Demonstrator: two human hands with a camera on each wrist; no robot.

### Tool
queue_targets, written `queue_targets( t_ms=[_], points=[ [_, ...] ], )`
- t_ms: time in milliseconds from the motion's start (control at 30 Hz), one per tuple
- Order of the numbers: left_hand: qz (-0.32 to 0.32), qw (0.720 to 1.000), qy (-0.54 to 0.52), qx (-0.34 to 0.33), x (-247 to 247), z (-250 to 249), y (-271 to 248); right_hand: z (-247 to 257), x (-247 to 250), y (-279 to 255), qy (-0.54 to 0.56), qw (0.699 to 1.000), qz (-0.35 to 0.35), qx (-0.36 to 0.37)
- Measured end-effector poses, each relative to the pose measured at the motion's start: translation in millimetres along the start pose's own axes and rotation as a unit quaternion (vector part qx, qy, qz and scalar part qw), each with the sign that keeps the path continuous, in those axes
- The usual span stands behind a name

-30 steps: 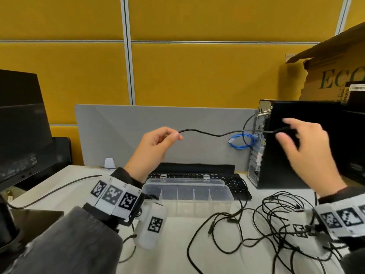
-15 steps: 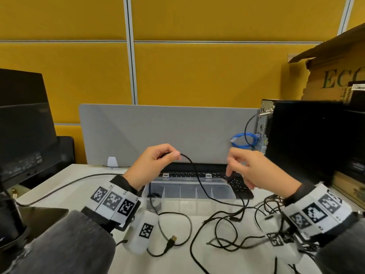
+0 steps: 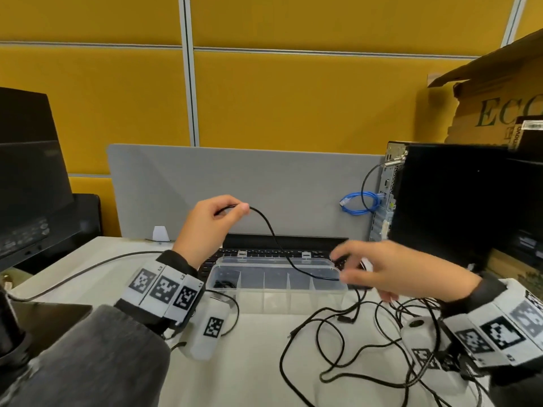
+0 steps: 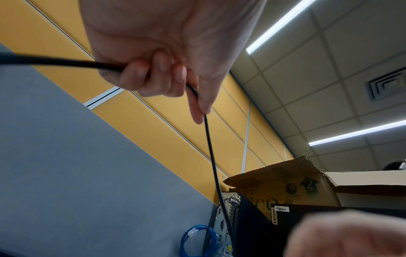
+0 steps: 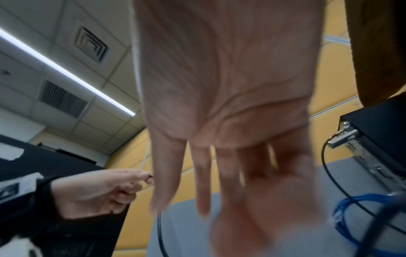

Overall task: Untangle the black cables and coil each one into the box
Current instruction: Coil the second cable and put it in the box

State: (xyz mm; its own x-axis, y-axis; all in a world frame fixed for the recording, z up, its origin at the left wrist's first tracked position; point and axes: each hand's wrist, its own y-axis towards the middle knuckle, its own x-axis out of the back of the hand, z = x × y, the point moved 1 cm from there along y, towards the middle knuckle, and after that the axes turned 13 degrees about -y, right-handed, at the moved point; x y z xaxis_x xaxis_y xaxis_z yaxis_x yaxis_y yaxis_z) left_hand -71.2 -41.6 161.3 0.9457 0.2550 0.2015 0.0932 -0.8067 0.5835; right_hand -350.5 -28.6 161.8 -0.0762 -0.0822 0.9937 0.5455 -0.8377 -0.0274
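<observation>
A clear plastic box (image 3: 276, 284), long and shallow with thin dividers forming a row of compartments, sits on the white desk (image 3: 252, 356) in front of a black keyboard (image 3: 282, 254). Its hinged lid stands open at the back. The leftmost compartment holds a small dark coil (image 3: 224, 284); what lies in the other compartments cannot be made out through the walls. The left hand (image 3: 210, 227) is raised above the box's left end, fingers curled round a thin black cable (image 3: 271, 233), which is pinched between thumb and forefinger; the left wrist view confirms the grip, with the cord entering behind the curled fingers and leaving at the thumb tip. From there the cable, smooth and round in section, drops in a curve across the box to the right hand (image 3: 393, 270). That hand hovers at the box's right end, fingers extended and spread; it is motion-blurred, and whether the fingertips hold the cable cannot be told. To the right of the box a tangle (image 3: 367, 345) of further thin black cables lies in loose overlapping loops on the desk. A black computer tower (image 3: 446, 201) stands upright behind, with a glossy blue cable (image 3: 360, 203) coiled at its rear panel. A grey felt screen (image 3: 249, 186) backs the desk.
</observation>
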Motion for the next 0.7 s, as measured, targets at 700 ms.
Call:
queue_targets(
  t_ms=[700],
  points=[
    [-0.018,1.0,0.009,-0.009,15,0,8,-60,-15,18,0.243,0.93,-0.197,-0.195]
  ],
)
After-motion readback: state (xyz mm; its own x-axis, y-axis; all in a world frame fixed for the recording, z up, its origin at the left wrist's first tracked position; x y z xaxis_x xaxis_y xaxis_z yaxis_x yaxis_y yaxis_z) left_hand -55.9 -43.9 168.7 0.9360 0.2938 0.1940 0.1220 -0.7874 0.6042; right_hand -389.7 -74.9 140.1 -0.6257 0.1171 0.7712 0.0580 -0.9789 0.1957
